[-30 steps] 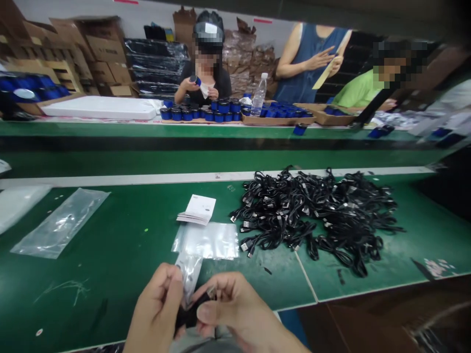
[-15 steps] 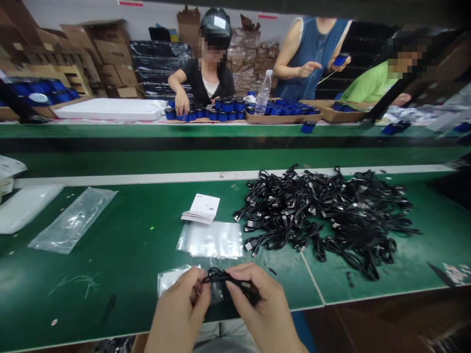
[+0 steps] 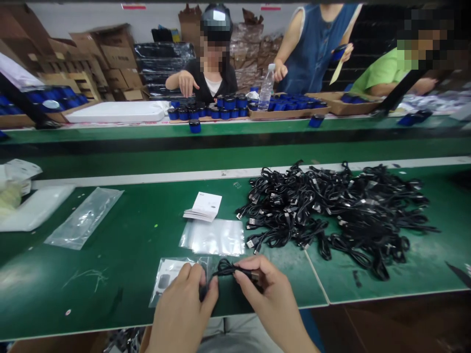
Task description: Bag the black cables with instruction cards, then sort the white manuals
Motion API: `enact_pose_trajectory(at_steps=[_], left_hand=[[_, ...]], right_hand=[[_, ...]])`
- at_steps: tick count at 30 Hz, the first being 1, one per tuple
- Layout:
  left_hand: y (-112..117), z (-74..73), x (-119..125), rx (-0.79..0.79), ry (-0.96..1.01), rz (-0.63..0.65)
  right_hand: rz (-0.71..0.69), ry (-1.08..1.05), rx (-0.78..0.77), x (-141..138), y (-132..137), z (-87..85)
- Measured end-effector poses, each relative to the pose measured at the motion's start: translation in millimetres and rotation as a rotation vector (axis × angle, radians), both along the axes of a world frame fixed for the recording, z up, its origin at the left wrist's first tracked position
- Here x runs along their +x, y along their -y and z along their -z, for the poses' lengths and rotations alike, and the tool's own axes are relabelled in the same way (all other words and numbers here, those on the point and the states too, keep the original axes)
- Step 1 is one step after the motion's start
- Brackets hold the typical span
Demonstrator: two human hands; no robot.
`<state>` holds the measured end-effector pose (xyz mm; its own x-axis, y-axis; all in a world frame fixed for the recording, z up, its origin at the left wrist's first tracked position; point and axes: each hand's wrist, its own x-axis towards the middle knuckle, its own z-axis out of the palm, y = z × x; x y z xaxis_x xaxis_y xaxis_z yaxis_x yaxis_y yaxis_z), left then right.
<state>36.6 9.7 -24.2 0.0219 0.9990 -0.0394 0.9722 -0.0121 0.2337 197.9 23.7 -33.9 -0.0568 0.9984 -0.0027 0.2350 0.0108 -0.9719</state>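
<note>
over a green tabletop (image 3: 125, 274), the right hand (image 3: 270, 289) pinches a looped black cable (image 3: 225, 268). the left hand (image 3: 186, 299), fingers curled, covers part of a clear bag (image 3: 156, 293) containing a card (image 3: 170, 272); its grip cannot be told. beyond lie plastic sleeves (image 3: 219, 239), leaflets (image 3: 206, 204) and, rightward, a cable heap (image 3: 312, 206).

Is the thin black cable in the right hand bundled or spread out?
Bundled: the thin black cable, pinched by the right hand, doubles back in compact loops.
</note>
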Motion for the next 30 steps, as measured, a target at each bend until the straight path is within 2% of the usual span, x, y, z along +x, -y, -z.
enact_pose_trajectory(at_steps=[8,13,17,21,23,26,30], left_hand=[[5.1,3.0,-7.8,0.096,0.037,0.114],[8.8,6.3,-7.2,0.174,0.034,0.112],[8.9,3.2,-9.1,0.147,0.072,0.111],[8.1,-1.2,-16.4,0.096,0.151,0.108],[8.5,-0.4,-19.9,0.108,0.177,0.091],[9.8,3.4,-21.1,0.109,0.186,0.078],[9.7,4.8,-14.4,0.112,0.068,0.041]], right_hand=[[-0.017,0.006,0.132,-9.3,2.2,2.1],[-0.012,0.025,0.245,-17.3,2.5,4.0],[-0.019,0.109,0.381,-15.4,2.3,7.0],[-0.150,0.307,0.567,-7.8,3.5,10.2],[-0.217,0.380,0.614,-4.7,4.3,10.8],[-0.218,0.379,0.597,-3.8,3.9,9.5],[-0.184,0.331,0.496,-8.3,-0.2,3.9]])
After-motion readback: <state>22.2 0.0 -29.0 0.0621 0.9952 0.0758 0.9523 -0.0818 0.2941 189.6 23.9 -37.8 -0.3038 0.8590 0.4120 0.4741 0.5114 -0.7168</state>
